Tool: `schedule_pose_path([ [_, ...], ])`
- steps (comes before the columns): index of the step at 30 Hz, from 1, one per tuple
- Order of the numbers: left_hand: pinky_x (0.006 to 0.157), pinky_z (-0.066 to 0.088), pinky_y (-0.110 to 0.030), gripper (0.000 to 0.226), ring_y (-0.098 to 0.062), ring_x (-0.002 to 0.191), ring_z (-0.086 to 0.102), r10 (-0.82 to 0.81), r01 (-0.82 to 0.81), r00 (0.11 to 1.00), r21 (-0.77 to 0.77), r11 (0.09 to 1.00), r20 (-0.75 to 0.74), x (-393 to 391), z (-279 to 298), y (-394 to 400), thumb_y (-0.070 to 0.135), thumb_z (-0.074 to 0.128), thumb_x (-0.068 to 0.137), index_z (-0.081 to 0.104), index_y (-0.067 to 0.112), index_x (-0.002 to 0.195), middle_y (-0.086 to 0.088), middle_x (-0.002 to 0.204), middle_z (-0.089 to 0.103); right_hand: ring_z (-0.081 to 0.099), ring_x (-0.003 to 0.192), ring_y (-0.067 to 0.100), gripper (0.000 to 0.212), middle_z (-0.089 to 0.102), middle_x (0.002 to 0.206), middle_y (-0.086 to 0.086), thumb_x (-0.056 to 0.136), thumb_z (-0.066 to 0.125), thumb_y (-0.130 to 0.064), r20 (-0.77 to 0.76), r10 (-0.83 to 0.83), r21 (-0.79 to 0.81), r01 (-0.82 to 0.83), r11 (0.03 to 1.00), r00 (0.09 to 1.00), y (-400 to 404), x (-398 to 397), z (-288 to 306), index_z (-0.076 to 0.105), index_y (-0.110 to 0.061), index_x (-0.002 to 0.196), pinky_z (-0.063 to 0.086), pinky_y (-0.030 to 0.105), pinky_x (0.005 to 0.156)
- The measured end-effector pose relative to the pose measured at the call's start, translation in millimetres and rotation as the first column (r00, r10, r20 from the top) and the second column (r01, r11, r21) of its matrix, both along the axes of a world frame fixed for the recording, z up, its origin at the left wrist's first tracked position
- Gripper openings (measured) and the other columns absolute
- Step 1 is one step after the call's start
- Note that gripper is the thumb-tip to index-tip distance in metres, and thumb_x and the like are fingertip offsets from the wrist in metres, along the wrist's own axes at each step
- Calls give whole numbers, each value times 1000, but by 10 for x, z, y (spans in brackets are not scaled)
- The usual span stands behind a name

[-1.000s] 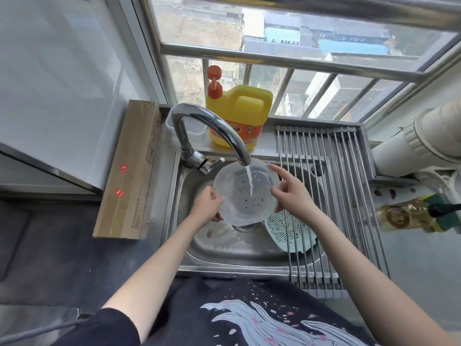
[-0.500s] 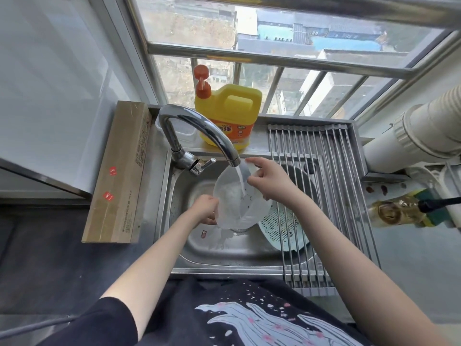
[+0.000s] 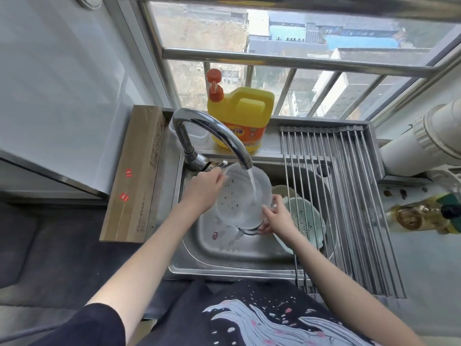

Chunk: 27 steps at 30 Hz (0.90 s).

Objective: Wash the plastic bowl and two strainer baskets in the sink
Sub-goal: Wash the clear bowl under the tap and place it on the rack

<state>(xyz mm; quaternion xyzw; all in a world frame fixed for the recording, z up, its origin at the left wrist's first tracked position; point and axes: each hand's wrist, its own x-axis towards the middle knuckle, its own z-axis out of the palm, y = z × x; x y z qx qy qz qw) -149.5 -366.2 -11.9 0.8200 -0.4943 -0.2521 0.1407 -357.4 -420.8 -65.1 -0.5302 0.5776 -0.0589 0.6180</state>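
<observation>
A clear plastic strainer basket (image 3: 239,199) with small holes in its base is tilted under the running faucet (image 3: 212,132), and water streams into it. My left hand (image 3: 203,188) grips its upper left rim. My right hand (image 3: 275,218) holds its lower right edge. A pale green strainer basket (image 3: 303,219) leans in the right part of the steel sink (image 3: 224,255), under the rack. A cream rim of another bowl (image 3: 282,189) shows behind it.
A roll-up steel drying rack (image 3: 349,208) covers the sink's right side. A yellow detergent jug (image 3: 240,118) stands on the back ledge. A long cardboard box (image 3: 137,171) lies on the left. A glass oil bottle (image 3: 421,216) is at the right, below a white pipe (image 3: 424,138).
The clear strainer has been turned in the stream. My left hand has gone from its lower left up to the top left rim. My right hand has dropped from the top rim to the lower right edge.
</observation>
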Motion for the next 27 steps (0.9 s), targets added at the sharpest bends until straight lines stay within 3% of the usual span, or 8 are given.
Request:
schedule_pose_path([
  [3, 62, 45, -40, 28, -32, 71, 59, 10, -10, 1000, -30, 999, 0, 18, -102, 76, 34, 39, 99, 47, 13, 83, -10, 80, 63, 63, 54, 29, 20, 66, 85, 16, 97, 51, -21, 7, -76, -345, 74, 936, 997, 28, -72, -3, 42, -31, 112, 56, 51, 53],
  [6, 54, 53, -39, 28, -23, 54, 62, 242, -253, 893, 22, 967, -378, -58, -352, 134, 28, 42, 98, 43, 12, 75, -11, 70, 60, 52, 49, 15, 20, 52, 61, -1, 95, 56, -27, -85, -12, -643, -46, 764, 996, -120, -135, 231, 53, -24, 114, 44, 37, 49],
  [9, 36, 45, -22, 28, -15, 41, 52, 436, -352, 640, 263, 898, -632, -262, -514, 84, 23, 40, 101, 43, 11, 76, -11, 65, 53, 45, 52, 7, 24, 51, 60, 0, 89, 64, -24, -100, 76, -665, -124, 737, 992, -331, -52, 555, 62, -17, 112, 39, 26, 52],
  [11, 36, 39, -18, 29, -15, 35, 41, 467, -304, 614, 355, 884, -636, -367, -569, 52, 21, 36, 101, 40, 11, 74, -9, 61, 45, 44, 49, 6, 25, 50, 60, 1, 86, 64, -16, -95, 128, -495, -158, 854, 987, -484, 12, 686, 64, -17, 110, 39, 22, 48],
  [13, 40, 30, -16, 25, -14, 39, 30, 465, -265, 652, 395, 880, -599, -394, -590, 34, 16, 34, 99, 37, 14, 74, -6, 60, 36, 42, 45, 10, 25, 50, 60, 3, 84, 58, -8, -88, 117, -256, -136, 957, 989, -606, 14, 719, 65, -6, 109, 38, 22, 40],
  [16, 38, 24, -15, 18, -14, 42, 29, 424, -223, 739, 403, 887, -524, -301, -521, 16, 17, 44, 95, 38, 13, 78, -5, 61, 34, 41, 48, 15, 31, 49, 68, 11, 85, 54, -7, -213, 111, -127, -140, 982, 971, -657, -58, 591, 60, 12, 109, 38, 23, 39],
  [21, 62, 43, -31, 9, -31, 79, 56, 184, -147, 977, 286, 947, -109, -76, -225, -34, 20, 48, 87, 43, 13, 84, -11, 88, 56, 43, 44, 13, 19, 57, 71, 11, 94, 53, -12, -197, 96, 72, -84, 994, 976, -377, -75, 225, 50, -9, 113, 44, 24, 42],
  [27, 72, 46, -38, 16, -38, 91, 61, -91, 79, 969, 60, 995, 229, -129, 13, -138, 30, 44, 96, 48, 14, 98, -12, 100, 64, 55, 49, 18, 19, 61, 80, 17, 95, 53, -14, -85, -44, 24, 46, 999, 995, -13, -47, -65, 39, -8, 107, 53, 33, 51],
])
